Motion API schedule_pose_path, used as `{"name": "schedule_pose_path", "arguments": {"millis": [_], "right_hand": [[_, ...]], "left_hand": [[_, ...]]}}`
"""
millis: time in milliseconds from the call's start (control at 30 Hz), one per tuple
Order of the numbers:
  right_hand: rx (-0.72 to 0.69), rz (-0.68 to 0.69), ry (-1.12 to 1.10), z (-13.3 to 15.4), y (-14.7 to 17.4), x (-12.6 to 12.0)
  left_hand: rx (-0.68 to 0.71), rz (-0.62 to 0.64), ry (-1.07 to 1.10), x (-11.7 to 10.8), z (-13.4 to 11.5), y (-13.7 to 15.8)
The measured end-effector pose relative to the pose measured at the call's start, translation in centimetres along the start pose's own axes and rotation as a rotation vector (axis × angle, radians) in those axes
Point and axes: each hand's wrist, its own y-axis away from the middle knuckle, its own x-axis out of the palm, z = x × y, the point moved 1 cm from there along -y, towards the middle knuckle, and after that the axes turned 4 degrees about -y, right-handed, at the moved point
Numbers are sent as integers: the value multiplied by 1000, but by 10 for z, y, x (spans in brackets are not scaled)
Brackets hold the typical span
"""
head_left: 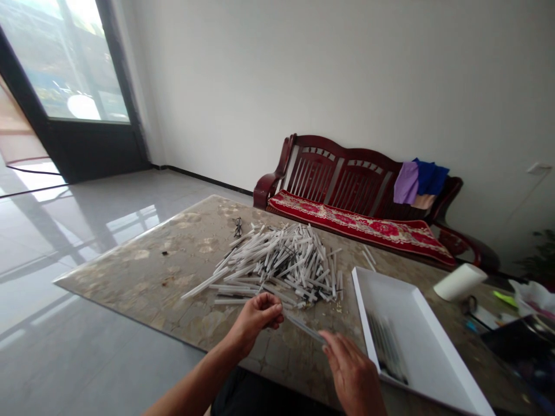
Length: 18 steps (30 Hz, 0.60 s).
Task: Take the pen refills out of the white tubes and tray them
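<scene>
Greyish, slim, plastic-looking tube [303, 327] above the bench [134, 278], near its front edge, with left hand [261, 315] and right hand [350, 368] clamped on opposite ends. Probably light, stiffish and slippery; best pinched near both ends, without crushing.

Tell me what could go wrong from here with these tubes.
The slim tube spans both hands, so it might slip if either the left hand or the right hand loosens. The loose pile of tubes lies just beyond the left hand; a brush could scatter some. The right hand is close to the white tray, so a bump might disturb the slim pieces inside.
</scene>
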Motion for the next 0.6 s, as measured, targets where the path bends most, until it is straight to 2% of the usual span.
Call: {"name": "schedule_pose_path", "arguments": {"millis": [167, 267, 333, 467, 600], "right_hand": [[-24, -40, 29, 2, 2, 1], [32, -21, -47, 3, 6, 4], [145, 36, -147, 4, 10, 7], [521, 260, -365, 11, 18, 15], [749, 363, -553, 10, 26, 15]], "left_hand": [[-35, 29, -6, 3, 11, 5], [-1, 31, 13, 4, 17, 9], [14, 20, 18, 4, 21, 12], [10, -4, -17, 3, 30, 17], [5, 78, -119, 5, 34, 16]]}}
